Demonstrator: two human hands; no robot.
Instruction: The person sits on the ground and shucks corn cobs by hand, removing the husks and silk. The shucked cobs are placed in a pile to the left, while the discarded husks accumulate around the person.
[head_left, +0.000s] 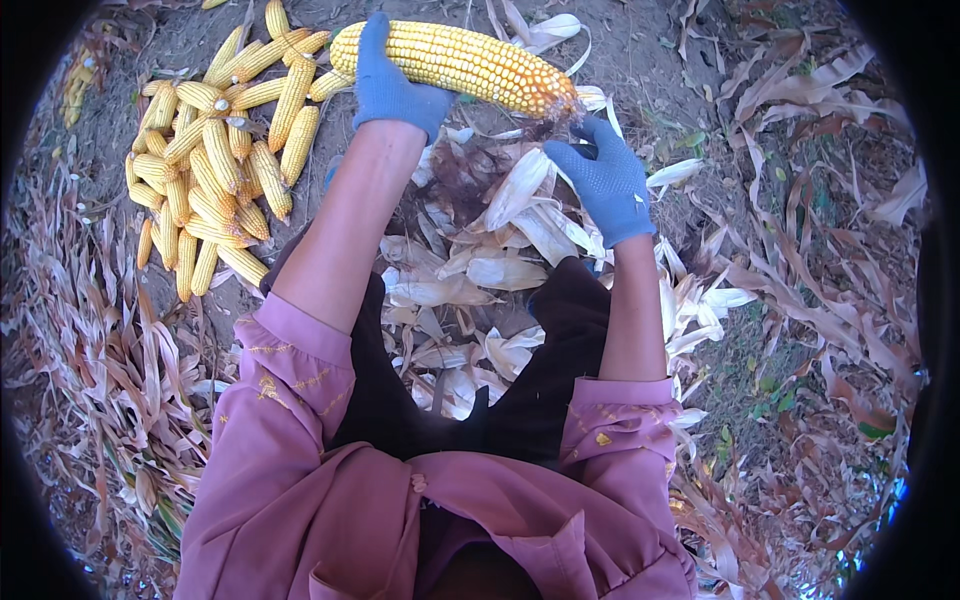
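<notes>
My left hand, in a blue knit glove, grips the thick end of a husked ear of corn. The ear lies nearly level across the top of the view, its kernels yellow and turning orange near the silky tip. My right hand, gloved alike, is just below that tip with its fingers bent and apart; whether a fingertip touches the silk I cannot tell. A pile of husked yellow ears lies on the soil to the left. Loose pale husks and dark corn silk lie below the held ear.
Dry corn stalks and leaves cover the ground at the left. More dry leaves spread over the right side. A few more ears lie at the far upper left. My dark-clothed legs are on both sides of the husks.
</notes>
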